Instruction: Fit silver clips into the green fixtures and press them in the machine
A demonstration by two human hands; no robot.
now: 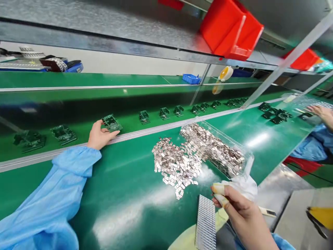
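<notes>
At the near edge of the sunken green channel, my left hand (102,133) grips a green circuit board (111,122) between thumb and fingers. Low on the right, my right hand (240,211) is closed in a pinch, with pale yellowish covers on thumb and fingertip; whatever it may hold is too small to make out. Just left of it, a grey gridded tray (206,222) stands tilted at the bench edge. Beyond lies a loose heap of small metal pieces (177,163), which spills from a clear plastic box (221,149) full of the same pieces.
More circuit boards (164,113) sit along the channel on both sides of my left hand. Another person's hand (322,113) is at the far right by a group of dark boards (275,113). Overhead, a metal shelf (156,45) carries a red bin (231,31).
</notes>
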